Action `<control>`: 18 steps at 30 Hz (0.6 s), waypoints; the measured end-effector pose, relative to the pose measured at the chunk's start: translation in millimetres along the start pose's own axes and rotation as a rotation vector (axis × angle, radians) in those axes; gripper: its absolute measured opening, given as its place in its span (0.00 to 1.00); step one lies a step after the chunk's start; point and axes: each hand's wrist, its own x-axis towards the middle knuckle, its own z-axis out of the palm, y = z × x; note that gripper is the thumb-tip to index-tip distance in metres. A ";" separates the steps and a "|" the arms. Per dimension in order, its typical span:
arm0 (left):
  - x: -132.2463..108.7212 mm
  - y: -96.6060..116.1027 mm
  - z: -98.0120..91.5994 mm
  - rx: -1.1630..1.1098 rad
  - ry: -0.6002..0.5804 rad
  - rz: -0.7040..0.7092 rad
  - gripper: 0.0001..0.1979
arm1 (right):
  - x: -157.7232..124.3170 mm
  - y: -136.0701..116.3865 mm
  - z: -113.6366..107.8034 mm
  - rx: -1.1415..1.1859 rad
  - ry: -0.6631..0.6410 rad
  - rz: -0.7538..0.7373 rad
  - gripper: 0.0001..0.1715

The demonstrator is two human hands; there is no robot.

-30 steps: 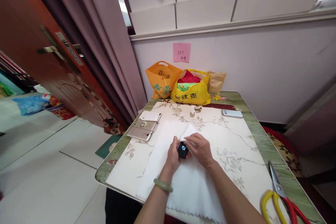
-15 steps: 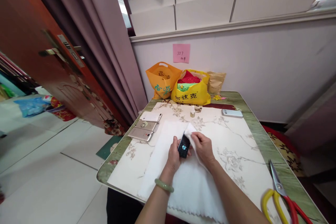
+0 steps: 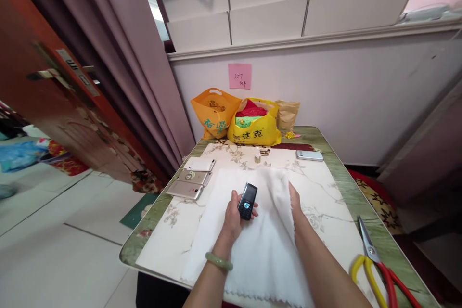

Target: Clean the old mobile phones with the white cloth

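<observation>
My left hand [image 3: 235, 211] is wrapped round a black keypad mobile phone [image 3: 248, 200], screen up and tilted, with the thumb along its left side. A white cloth [image 3: 263, 255] with a zigzag edge lies under that hand. At the cloth's right edge, my right hand [image 3: 294, 197] has hold of the cloth, which is raised and creased there and covers most of the fingers. It is apart from the phone. A green bangle [image 3: 218, 261] circles my left wrist.
Several other phones lie about: a white phone [image 3: 199, 164] and two more at left, a silver phone [image 3: 309, 155] at right. Large scissors [image 3: 371, 252] rest near the right edge. A small bottle [image 3: 257, 158], an orange bag [image 3: 214, 115] and a yellow bag [image 3: 254, 134] stand at the back.
My right hand has moved right with the cloth, away from the phone, so its whole face now shows. The left hand still holds the phone. The view has shifted slightly.
</observation>
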 end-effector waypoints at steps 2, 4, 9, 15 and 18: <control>1.3 -1.7 -0.3 0.000 -0.013 -0.014 0.37 | -3.2 -3.6 6.5 0.100 -0.136 0.092 0.24; 2.1 -4.3 -0.6 -0.007 -0.010 -0.016 0.36 | -5.3 -4.9 12.0 0.219 -0.291 0.210 0.25; 1.7 -10.3 -0.4 -0.071 0.052 -0.043 0.34 | -11.2 -2.8 19.6 0.162 -0.187 0.191 0.23; 0.6 -8.7 -1.4 -0.091 0.075 -0.054 0.33 | -36.0 -7.9 34.1 -0.209 -0.395 -0.089 0.14; 1.2 -5.0 -2.8 -0.106 -0.013 -0.073 0.36 | -40.3 -10.6 36.1 -0.294 -0.319 -0.111 0.16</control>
